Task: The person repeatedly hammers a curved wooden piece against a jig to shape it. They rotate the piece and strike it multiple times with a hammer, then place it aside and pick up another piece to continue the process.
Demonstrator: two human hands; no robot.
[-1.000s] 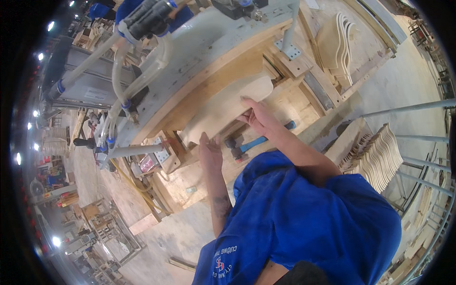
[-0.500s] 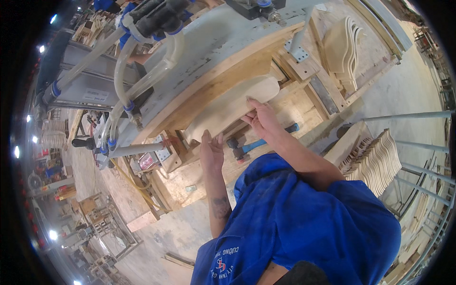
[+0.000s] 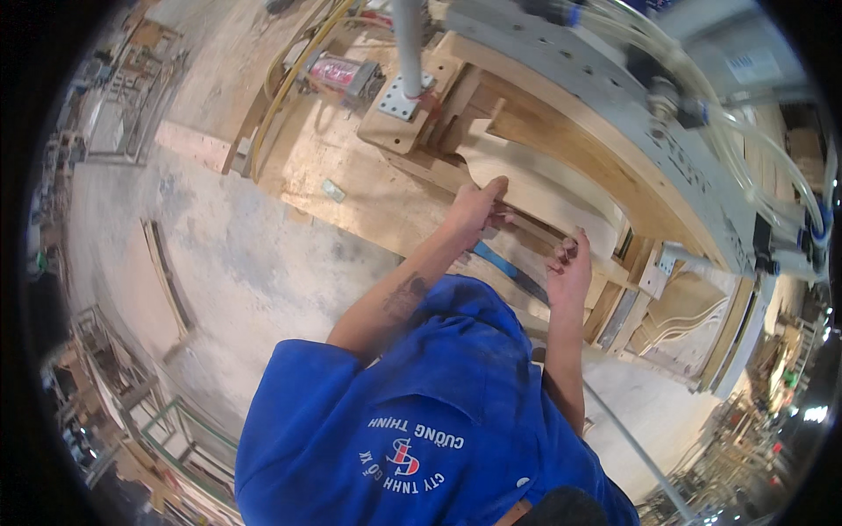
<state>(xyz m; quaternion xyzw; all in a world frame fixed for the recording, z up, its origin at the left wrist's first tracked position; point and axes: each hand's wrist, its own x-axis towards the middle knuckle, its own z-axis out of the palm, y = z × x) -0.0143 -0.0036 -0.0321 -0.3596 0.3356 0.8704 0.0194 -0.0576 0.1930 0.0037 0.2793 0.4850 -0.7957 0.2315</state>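
Observation:
A pale, curved wooden panel (image 3: 548,181) lies in the wooden mould (image 3: 579,145) of a press, its far side partly hidden under the upper block. My left hand (image 3: 476,209) is closed on the panel's near edge toward its left end, thumb on top and fingers below. Farther right along that edge, my right hand (image 3: 570,265) has its fingers bent, with the fingertips at the panel's rim. Below and between my hands, a hammer with a blue handle (image 3: 496,259) lies on the bench, partly covered by my left hand and the blue shirt.
A grey metal beam (image 3: 614,105) with clear hoses (image 3: 745,149) runs above the mould. A metal post (image 3: 409,44) stands on a bolted plate at the left. Several wavy wooden sheets (image 3: 680,320) lie at the right. A wooden strip (image 3: 167,276) rests on the floor.
The view has turned, so the press now slants down to the right. My hands stay at the panel's near edge, and the right hand appears nearer its right end.

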